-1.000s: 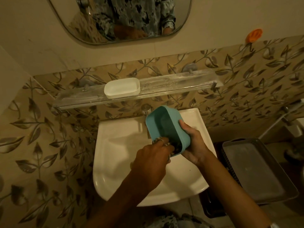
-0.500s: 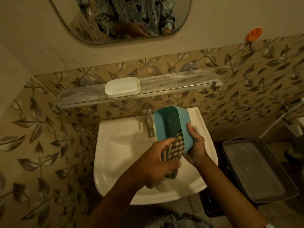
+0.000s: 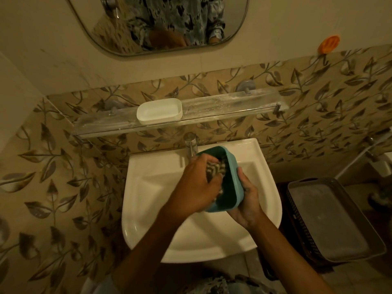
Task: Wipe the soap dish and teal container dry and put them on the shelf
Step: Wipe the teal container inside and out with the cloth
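Over the white sink (image 3: 152, 209) I hold the teal container (image 3: 230, 183) tilted, its opening facing left. My right hand (image 3: 247, 200) grips its lower right side from outside. My left hand (image 3: 197, 183) reaches into the opening and holds a checked cloth (image 3: 216, 169) bunched against the inside. The white soap dish (image 3: 159, 111) sits on the clear wall shelf (image 3: 233, 107), left of its middle.
A metal tap (image 3: 191, 144) rises just behind the container. A mirror (image 3: 161, 24) hangs above the shelf. To the right of the sink stands a dark basket with a grey tray (image 3: 331, 219) on top. An orange hook (image 3: 329, 44) sticks to the wall.
The cloth has gone from the container's near rim deeper inside, toward its far end. The container has turned and dropped a little, with my right hand still on it.
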Available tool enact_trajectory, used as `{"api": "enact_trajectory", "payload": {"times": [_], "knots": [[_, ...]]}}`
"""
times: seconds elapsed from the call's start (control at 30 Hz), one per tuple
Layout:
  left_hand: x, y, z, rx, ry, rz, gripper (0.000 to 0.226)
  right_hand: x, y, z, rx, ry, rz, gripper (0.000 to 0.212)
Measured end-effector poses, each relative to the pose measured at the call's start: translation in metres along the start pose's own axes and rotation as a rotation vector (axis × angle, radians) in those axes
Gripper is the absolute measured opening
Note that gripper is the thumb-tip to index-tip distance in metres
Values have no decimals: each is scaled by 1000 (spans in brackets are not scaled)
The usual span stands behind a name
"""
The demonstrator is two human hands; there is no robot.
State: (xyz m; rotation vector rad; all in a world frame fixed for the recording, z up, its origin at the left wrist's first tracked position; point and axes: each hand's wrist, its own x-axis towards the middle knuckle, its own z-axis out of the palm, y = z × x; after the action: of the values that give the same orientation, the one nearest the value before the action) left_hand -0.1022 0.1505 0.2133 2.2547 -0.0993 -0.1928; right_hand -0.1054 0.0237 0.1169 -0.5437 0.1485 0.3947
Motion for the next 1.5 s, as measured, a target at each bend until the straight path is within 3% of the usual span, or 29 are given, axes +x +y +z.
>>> {"api": "enact_trajectory", "payload": {"times": [0.07, 0.13, 0.33, 0.4, 0.57, 0.73, 0.87, 1.0, 1.1, 1.27, 1.33, 1.5], "knots": [[4, 3, 16, 64, 115, 39, 31, -2, 6, 2, -10, -1, 8, 51], [5, 6, 24, 98, 123, 112, 27, -4, 8, -1, 0, -5, 20, 51], [-1, -4, 22, 436, -491, 320, 41, -8, 3, -19, 70, 44, 43, 51], [2, -4, 17, 547, -570, 392, 44, -8, 6, -21, 78, 37, 58, 52], [9, 0, 16, 810, -409, 634, 31, -4, 0, -22, 26, 22, 64, 52], [21, 5, 21, 881, -199, 295, 54, -1, -6, -21, -17, 44, 55, 50], [14, 5, 35, 899, -272, 113, 55, 0, -3, -19, -31, 120, 18, 52], [10, 6, 35, 776, -494, 144, 24, 1, -1, -29, -13, 194, 0, 58], [17, 2, 25, 477, -668, 147, 12, 0, -11, -32, -31, 165, -19, 49], [33, -11, 6, -10, -792, 183, 29, 4, -18, -25, -54, 112, -35, 49], [32, -24, -1, -258, -726, 58, 29, 8, -20, -18, -9, 111, -65, 50], [25, -77, -19, -1063, -308, -247, 49, 15, -32, -25, 95, 157, -130, 45]]}}
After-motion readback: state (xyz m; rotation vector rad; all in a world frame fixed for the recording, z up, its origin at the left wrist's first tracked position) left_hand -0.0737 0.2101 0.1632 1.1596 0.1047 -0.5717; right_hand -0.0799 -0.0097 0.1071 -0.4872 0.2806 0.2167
